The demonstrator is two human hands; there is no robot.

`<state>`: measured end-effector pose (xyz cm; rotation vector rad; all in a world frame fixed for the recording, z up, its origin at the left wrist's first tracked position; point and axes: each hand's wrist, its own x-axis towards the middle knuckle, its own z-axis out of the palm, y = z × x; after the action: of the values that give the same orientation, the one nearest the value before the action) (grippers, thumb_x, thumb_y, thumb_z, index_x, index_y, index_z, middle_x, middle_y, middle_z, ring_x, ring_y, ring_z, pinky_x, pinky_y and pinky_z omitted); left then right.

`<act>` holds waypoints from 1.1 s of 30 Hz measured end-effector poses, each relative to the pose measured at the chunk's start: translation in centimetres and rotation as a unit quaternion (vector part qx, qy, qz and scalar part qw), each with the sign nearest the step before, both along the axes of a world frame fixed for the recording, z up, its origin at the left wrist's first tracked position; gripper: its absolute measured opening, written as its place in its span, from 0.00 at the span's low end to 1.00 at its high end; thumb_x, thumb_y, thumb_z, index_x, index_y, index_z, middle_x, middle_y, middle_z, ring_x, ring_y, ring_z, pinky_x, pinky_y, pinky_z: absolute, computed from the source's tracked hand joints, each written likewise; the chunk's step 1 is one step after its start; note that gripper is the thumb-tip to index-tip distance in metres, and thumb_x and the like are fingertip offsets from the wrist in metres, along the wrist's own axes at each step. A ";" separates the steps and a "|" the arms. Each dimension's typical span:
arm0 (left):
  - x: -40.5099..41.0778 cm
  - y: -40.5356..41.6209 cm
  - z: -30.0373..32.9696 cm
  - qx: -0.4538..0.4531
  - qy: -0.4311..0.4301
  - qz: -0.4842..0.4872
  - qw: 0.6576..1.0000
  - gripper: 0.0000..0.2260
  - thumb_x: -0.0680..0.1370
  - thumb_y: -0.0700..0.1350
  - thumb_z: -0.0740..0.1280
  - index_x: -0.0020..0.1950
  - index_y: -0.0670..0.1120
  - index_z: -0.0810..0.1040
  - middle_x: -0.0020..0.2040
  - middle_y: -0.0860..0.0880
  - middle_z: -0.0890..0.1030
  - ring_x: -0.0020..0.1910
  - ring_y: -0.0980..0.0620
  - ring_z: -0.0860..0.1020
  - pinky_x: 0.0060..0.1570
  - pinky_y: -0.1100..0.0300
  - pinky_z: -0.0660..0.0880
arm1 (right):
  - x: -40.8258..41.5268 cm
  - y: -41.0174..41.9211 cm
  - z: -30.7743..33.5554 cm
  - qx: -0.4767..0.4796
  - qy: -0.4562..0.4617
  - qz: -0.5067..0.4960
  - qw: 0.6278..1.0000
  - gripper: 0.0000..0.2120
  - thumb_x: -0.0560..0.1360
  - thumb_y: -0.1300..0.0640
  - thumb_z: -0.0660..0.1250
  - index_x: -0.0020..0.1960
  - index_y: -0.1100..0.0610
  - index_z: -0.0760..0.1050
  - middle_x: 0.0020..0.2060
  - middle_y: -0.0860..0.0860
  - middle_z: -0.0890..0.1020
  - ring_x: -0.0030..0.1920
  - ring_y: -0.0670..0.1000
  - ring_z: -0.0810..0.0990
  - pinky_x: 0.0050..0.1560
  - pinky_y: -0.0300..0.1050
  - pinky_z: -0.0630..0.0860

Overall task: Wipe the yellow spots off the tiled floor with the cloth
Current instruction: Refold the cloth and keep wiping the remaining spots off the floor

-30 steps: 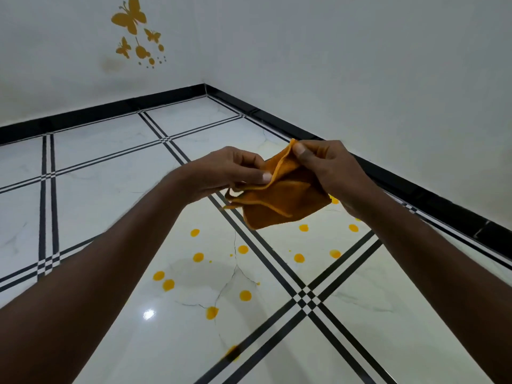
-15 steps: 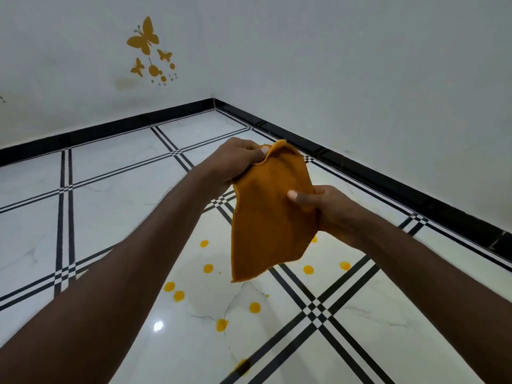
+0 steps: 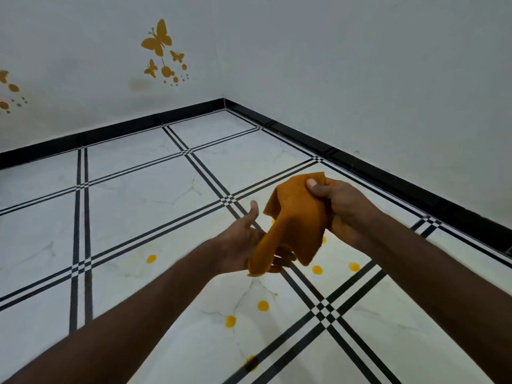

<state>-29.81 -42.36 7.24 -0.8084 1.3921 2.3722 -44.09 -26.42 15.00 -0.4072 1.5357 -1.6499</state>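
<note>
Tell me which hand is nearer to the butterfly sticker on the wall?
Left. The left hand is below the butterfly sticker; the right hand is farther right.

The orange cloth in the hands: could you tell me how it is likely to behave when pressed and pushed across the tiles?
The orange cloth looks floppy: it droops from the right hand over the left hand. It probably bunches when pushed, and seems light, hanging from one pinch.

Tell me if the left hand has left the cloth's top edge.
Yes. The left hand dropped from the top edge to under the cloth, palm up.
</note>
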 end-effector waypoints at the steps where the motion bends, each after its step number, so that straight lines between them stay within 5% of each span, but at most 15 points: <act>1: -0.2 0.3 0.4 0.008 0.029 0.015 0.999 0.41 0.76 0.74 0.46 0.69 0.42 0.72 0.68 0.37 0.77 0.68 0.36 0.75 0.70 0.41 0.69 | 0.0 0.1 0.1 -0.009 -0.022 0.000 1.000 0.19 0.83 0.55 0.63 0.73 0.58 0.68 0.63 0.59 0.79 0.59 0.60 0.81 0.48 0.52 0.80; 7: -1.1 -0.1 2.0 -0.046 0.146 0.141 0.978 0.28 0.77 0.54 0.69 0.74 0.44 0.69 0.63 0.39 0.79 0.59 0.42 0.81 0.58 0.43 0.77 | 0.0 0.6 -0.5 -0.006 -0.051 0.001 0.999 0.18 0.83 0.58 0.63 0.72 0.57 0.66 0.55 0.58 0.79 0.54 0.59 0.80 0.45 0.52 0.79; 11: -1.1 -0.9 3.8 -0.190 0.071 0.168 0.965 0.23 0.76 0.44 0.74 0.68 0.40 0.73 0.61 0.42 0.81 0.58 0.43 0.80 0.56 0.46 0.80 | -0.5 0.2 -2.1 0.099 0.055 -0.033 0.993 0.26 0.82 0.56 0.65 0.77 0.62 0.63 0.66 0.61 0.76 0.63 0.62 0.78 0.61 0.60 0.78; 15: -1.6 -1.7 4.2 -0.312 0.011 0.160 0.937 0.33 0.70 0.48 0.79 0.71 0.40 0.72 0.65 0.42 0.78 0.62 0.42 0.77 0.60 0.45 0.79 | -0.6 -0.2 -3.1 0.176 0.172 -0.079 0.966 0.31 0.79 0.53 0.71 0.77 0.61 0.63 0.69 0.61 0.74 0.66 0.63 0.77 0.68 0.63 0.76; 18: -1.5 -1.8 5.1 -0.337 0.047 0.148 0.929 0.30 0.72 0.46 0.78 0.72 0.46 0.73 0.65 0.44 0.77 0.63 0.43 0.77 0.56 0.50 0.79 | -0.9 -0.2 -2.8 0.151 0.214 -0.089 0.961 0.27 0.77 0.53 0.74 0.72 0.55 0.67 0.65 0.59 0.75 0.63 0.59 0.77 0.66 0.60 0.77; 21: -0.5 -2.2 6.1 -0.383 0.091 0.097 0.914 0.22 0.73 0.43 0.76 0.66 0.48 0.79 0.62 0.46 0.79 0.60 0.46 0.78 0.56 0.50 0.80 | -1.3 0.0 -2.5 0.121 0.268 0.009 0.956 0.24 0.75 0.54 0.76 0.67 0.52 0.71 0.61 0.56 0.77 0.60 0.57 0.78 0.59 0.56 0.79; 24: 0.8 -2.9 6.3 -0.468 0.096 0.104 0.872 0.15 0.73 0.42 0.76 0.60 0.47 0.82 0.55 0.47 0.84 0.56 0.49 0.81 0.54 0.52 0.82 | -1.1 -0.2 -2.7 0.124 0.357 0.061 0.924 0.18 0.74 0.58 0.76 0.62 0.53 0.76 0.54 0.53 0.80 0.54 0.55 0.80 0.51 0.48 0.77; 29: 3.4 -3.4 5.6 -0.542 0.066 0.139 0.826 0.09 0.72 0.44 0.77 0.51 0.44 0.86 0.45 0.48 0.86 0.48 0.50 0.84 0.46 0.57 0.84 | 0.4 -1.4 -3.9 0.129 0.494 0.028 0.859 0.04 0.75 0.53 0.75 0.47 0.48 0.81 0.37 0.44 0.81 0.43 0.50 0.82 0.42 0.42 0.75; 33: 7.1 -4.2 4.7 -0.581 0.023 0.139 0.802 0.08 0.70 0.45 0.79 0.46 0.47 0.87 0.41 0.51 0.86 0.44 0.56 0.83 0.40 0.66 0.80 | 2.0 -2.9 -5.0 0.124 0.514 0.050 0.847 0.06 0.74 0.53 0.76 0.50 0.52 0.85 0.41 0.47 0.81 0.46 0.49 0.80 0.39 0.35 0.69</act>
<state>-22.69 -46.61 11.93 -1.2495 2.9357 1.4345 -42.09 -29.29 10.04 -1.3501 2.3888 -1.1191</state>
